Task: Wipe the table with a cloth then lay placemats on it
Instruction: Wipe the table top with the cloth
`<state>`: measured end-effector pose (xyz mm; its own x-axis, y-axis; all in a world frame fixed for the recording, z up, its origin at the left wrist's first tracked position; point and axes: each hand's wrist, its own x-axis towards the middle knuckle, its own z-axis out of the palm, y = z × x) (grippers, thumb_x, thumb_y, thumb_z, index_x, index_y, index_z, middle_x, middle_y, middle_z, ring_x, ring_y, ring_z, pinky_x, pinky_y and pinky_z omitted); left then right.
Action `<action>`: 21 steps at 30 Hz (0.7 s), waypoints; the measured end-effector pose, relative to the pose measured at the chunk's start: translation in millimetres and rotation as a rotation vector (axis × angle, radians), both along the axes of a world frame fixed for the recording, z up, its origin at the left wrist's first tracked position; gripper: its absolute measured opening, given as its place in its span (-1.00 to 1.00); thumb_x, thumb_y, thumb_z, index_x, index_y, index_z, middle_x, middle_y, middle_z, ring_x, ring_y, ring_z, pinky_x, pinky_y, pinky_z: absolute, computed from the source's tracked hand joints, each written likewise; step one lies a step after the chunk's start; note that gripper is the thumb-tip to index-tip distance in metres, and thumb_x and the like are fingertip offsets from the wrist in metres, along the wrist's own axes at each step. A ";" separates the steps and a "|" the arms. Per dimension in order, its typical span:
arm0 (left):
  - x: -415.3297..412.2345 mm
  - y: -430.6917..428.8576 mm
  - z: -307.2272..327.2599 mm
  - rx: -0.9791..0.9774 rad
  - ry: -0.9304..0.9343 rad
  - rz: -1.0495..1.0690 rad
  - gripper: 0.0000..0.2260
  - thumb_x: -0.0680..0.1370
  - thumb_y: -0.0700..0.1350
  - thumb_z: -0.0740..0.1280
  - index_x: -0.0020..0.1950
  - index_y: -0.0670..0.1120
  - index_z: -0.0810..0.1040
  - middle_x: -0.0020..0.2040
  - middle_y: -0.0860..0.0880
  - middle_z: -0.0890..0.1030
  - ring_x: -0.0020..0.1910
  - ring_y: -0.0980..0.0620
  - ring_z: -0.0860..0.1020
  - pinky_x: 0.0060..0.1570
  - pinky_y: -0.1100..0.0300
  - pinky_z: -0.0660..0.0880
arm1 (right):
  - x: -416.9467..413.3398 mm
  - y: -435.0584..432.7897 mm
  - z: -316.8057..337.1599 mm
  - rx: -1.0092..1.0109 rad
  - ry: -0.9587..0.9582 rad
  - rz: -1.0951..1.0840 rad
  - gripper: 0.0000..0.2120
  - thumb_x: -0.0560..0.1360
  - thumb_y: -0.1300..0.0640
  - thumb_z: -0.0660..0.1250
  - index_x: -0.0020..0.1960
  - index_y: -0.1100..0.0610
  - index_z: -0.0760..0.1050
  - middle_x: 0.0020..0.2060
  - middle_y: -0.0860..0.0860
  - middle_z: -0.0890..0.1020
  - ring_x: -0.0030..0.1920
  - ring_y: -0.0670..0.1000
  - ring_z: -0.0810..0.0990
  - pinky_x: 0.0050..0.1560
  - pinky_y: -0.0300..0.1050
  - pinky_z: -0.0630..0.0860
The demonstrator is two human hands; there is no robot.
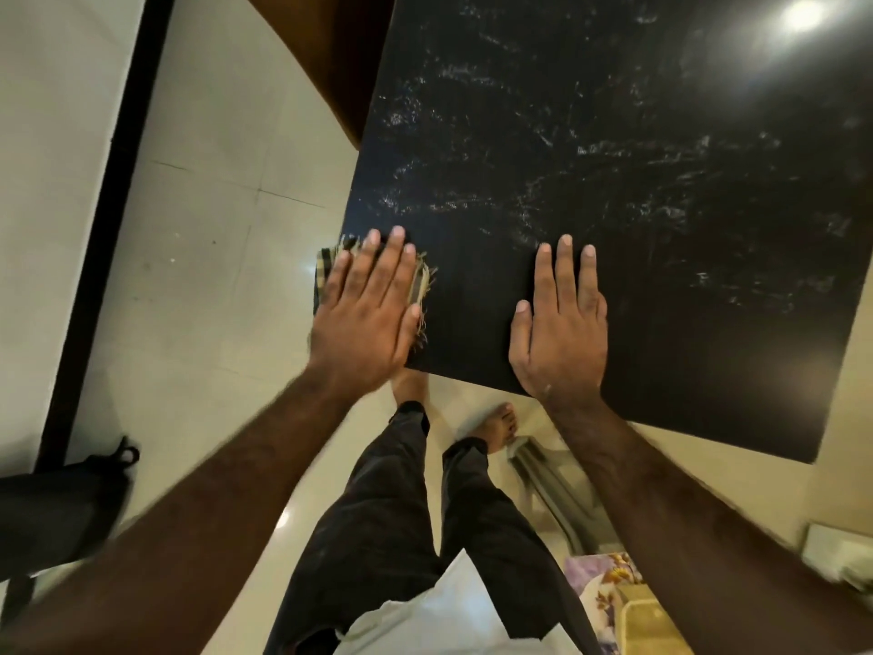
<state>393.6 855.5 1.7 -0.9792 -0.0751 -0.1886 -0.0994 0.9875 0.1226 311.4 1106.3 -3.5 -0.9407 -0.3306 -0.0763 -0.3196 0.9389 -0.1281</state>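
Cloth [420, 288] lies pressed flat at the near left corner of the dark table [614, 158], a checked piece with a frayed fringe showing along its right edge. Its long axis runs from the near table edge toward the far side, tilted slightly rightward, following the line of the fingers on top of it. One corner of the fabric hangs just past the table's left edge, over the pale tiled floor [212, 276].

The left hand [366, 314] covers most of the cloth, palm down, fingers stretched out straight and close together, not curled around anything. The right hand [560, 333] rests flat on bare tabletop further along the same near edge, well apart from the cloth, fingers extended with the thumb splayed out to the left.

Streaky pale smears mark the table surface beyond both hands. Below the table's near edge, the person's bare feet [498, 425] and dark trousers [401, 536] stand on the floor.
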 end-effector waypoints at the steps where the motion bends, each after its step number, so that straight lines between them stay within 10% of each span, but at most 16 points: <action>1: -13.3 -2.0 1.0 -0.002 0.015 0.021 -0.34 0.80 0.20 -0.11 0.83 -0.10 -0.10 0.84 -0.11 -0.13 0.82 -0.16 -0.12 0.75 -0.25 -0.01 | 0.2 0.0 -0.7 -0.001 0.008 0.000 -0.32 0.77 -0.07 0.09 0.82 0.11 0.06 0.82 0.09 0.03 0.82 0.19 -0.05 0.65 0.25 0.30; 12: -33.0 58.3 5.5 0.048 0.019 -0.220 -0.33 0.80 0.18 -0.04 0.83 -0.11 -0.10 0.83 -0.12 -0.16 0.81 -0.15 -0.14 0.74 -0.25 -0.02 | 1.1 5.2 -5.0 -0.171 0.031 -0.050 -0.30 0.78 -0.08 0.05 0.82 0.19 0.02 0.81 0.12 0.08 0.81 0.11 0.01 0.73 0.14 0.22; 21: -51.7 5.5 5.4 0.019 0.012 0.116 -0.34 0.80 0.20 -0.09 0.83 -0.09 -0.10 0.84 -0.10 -0.13 0.81 -0.16 -0.14 0.76 -0.27 -0.06 | 2.5 10.7 -7.7 -0.449 0.044 -0.151 -0.31 0.77 -0.03 0.09 0.78 0.32 0.09 0.78 0.21 0.18 0.79 0.16 0.14 0.75 0.16 0.21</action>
<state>341.9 861.0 7.1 -0.9663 -0.1844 -0.1794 -0.2111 0.9669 0.1434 313.9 1117.0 -11.2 -0.9800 -0.1809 0.0833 -0.1975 0.8303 -0.5211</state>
